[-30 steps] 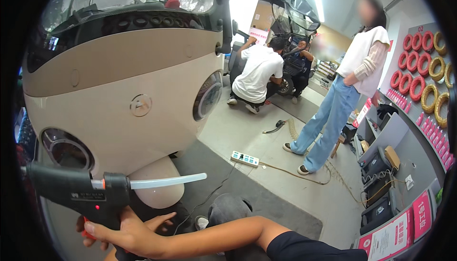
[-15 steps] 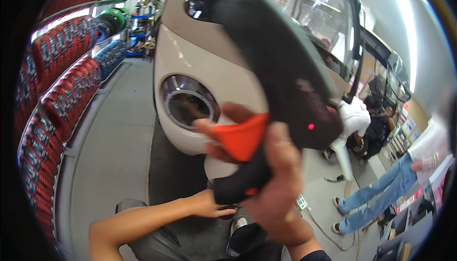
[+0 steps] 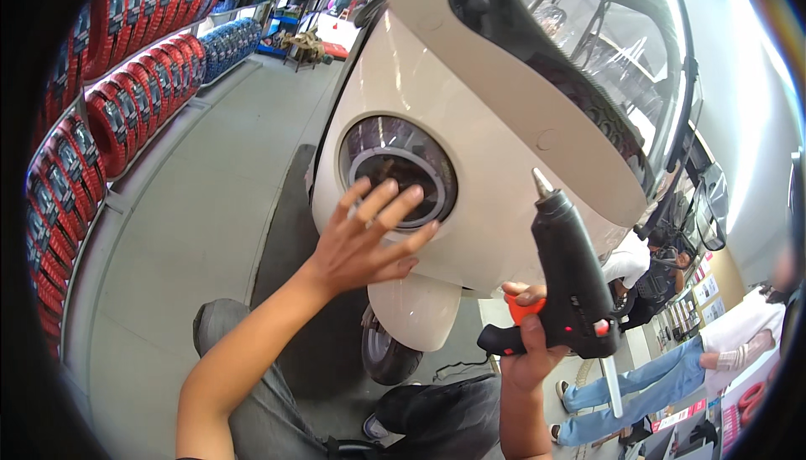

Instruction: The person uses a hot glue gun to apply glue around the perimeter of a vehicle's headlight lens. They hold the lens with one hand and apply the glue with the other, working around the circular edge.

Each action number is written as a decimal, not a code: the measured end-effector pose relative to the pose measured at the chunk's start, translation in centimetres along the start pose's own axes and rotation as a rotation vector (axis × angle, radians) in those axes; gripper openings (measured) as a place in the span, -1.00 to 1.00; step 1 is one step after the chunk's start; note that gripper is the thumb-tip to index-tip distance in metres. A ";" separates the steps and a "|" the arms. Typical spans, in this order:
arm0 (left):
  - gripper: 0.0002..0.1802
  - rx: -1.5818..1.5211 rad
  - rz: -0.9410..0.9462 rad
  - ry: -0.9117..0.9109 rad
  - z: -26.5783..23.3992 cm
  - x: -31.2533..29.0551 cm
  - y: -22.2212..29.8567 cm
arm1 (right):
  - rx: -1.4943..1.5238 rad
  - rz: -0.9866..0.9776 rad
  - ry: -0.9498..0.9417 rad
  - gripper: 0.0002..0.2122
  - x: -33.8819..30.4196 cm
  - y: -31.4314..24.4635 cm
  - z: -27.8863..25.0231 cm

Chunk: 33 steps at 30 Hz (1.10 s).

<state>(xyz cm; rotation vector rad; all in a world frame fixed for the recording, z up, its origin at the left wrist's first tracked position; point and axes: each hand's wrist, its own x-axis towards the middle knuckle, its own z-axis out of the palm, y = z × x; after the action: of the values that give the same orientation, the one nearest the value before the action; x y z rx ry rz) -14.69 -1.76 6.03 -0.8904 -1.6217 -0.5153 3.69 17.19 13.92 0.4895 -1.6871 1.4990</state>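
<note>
My left hand has its fingers spread and holds nothing. Its fingertips lie over the lower part of the round dark headlight, which is set in the cream body of a small vehicle; whether they touch the lens I cannot tell. In my right hand, to the right of the headlight, is a black glue gun with an orange trigger. Its metal nozzle points up, apart from the body panel. A whitish glue stick sticks out of the gun's rear end.
Racks of red-and-black tyres line the left side. Below the headlight are a cream fender and a front wheel. At the right stands a person in light jeans; another in white is bent over behind the vehicle.
The glue gun has swung away from close in front of me to the right, nozzle up. My left hand has risen from low near my legs to the headlight. The view has shifted too.
</note>
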 end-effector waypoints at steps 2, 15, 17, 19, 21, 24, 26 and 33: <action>-0.09 -0.007 -0.078 -0.008 0.0 0.9 -1.1 | 0.012 0.022 -0.011 -0.43 -0.7 2.1 -0.1; 0.10 -0.053 -0.092 -0.165 1.7 3.3 -3.3 | -0.138 0.154 -0.048 -0.58 -2.6 6.3 -1.0; 0.12 -0.047 -0.082 -0.158 1.8 3.3 -3.6 | -0.222 0.208 -0.070 -0.61 -2.7 5.8 -0.6; 0.14 -0.048 -0.082 -0.146 1.9 3.2 -3.8 | -0.289 0.196 -0.089 -0.66 -2.7 5.8 0.3; 0.14 -0.067 -0.085 -0.131 2.3 3.0 -3.6 | -0.353 0.193 -0.183 -0.65 -2.8 5.6 -0.6; 0.13 -0.037 -0.100 -0.061 3.0 2.6 -3.4 | -0.452 0.158 -0.187 -0.67 -3.1 4.8 0.2; 0.06 -0.013 -0.095 0.009 3.7 2.7 -3.4 | -0.484 0.192 -0.112 -0.64 -3.1 4.1 2.1; -0.29 0.017 -0.103 0.149 4.6 2.1 -3.5 | -0.658 0.062 -0.060 -0.57 -3.8 4.9 3.7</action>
<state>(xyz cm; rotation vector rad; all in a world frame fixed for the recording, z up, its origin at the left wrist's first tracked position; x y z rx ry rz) -20.43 0.07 7.37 -0.7405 -1.5390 -0.6239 1.21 13.89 7.96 0.1264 -2.1213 0.8881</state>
